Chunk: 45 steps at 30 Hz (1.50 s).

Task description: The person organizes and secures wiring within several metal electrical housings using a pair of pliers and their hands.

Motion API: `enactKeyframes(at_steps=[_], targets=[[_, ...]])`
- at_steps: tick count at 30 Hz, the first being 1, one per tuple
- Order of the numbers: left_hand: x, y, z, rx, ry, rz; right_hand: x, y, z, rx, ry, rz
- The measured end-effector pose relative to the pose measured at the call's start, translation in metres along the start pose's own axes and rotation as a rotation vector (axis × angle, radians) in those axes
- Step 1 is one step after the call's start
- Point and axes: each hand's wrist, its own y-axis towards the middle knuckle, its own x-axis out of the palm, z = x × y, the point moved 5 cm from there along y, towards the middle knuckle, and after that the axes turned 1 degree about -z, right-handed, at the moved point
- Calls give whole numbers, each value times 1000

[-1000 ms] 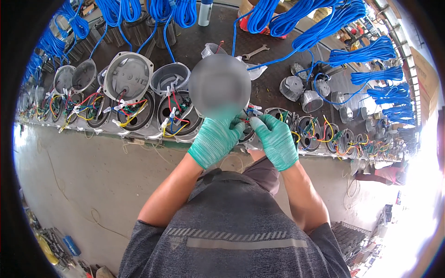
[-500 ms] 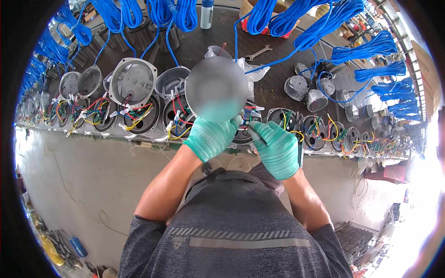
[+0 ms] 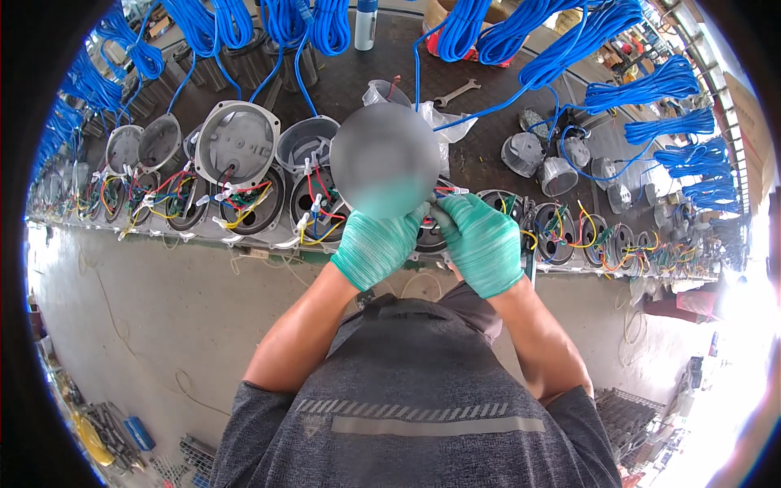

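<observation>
Both my hands wear green knit gloves and meet over a round grey motor housing (image 3: 429, 239) at the bench's front edge. My left hand (image 3: 378, 244) is closed; a blurred grey disc hides part of its fingers. Beside it, touching or almost touching at the fingertips, my right hand (image 3: 486, 244) is pinched together. What either hand grips is too small and covered to make out. Red and blue wires with a clear wire connector (image 3: 452, 190) show just behind my right fingers. To the left lies an open housing with red and yellow wires (image 3: 316, 207).
More wired housings (image 3: 556, 232) line the front edge on both sides. Grey covers (image 3: 236, 142) stand behind them, tied to blue cable coils (image 3: 582, 45). On the dark bench (image 3: 488, 122) lie a wrench (image 3: 457, 93), a plastic bag (image 3: 451, 130) and a spray can (image 3: 365, 26).
My right hand has moved up and left, closer to my left hand, and its fingers have drawn in. My left hand has shifted slightly right and down.
</observation>
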Motion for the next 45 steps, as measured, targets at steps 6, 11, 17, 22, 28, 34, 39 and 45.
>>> enactKeyframes(at_steps=[6,11,17,22,28,34,39,45], targets=[[-29,2,30,36,138,-35,10,1,10,494,731,-27],[-39,21,30,199,495,-163,3,2,8,445,608,28],[-22,21,14,254,372,-174,-1,-3,7,287,534,152],[-18,18,20,260,404,-152,-3,-6,9,340,564,90],[-19,13,22,271,389,-140,-1,-6,8,325,607,126],[-21,11,24,277,291,-147,1,-5,3,393,625,76],[-20,1,25,247,211,-20,-1,-6,-3,458,674,175],[-11,-4,24,179,74,122,5,-13,-4,594,792,162]])
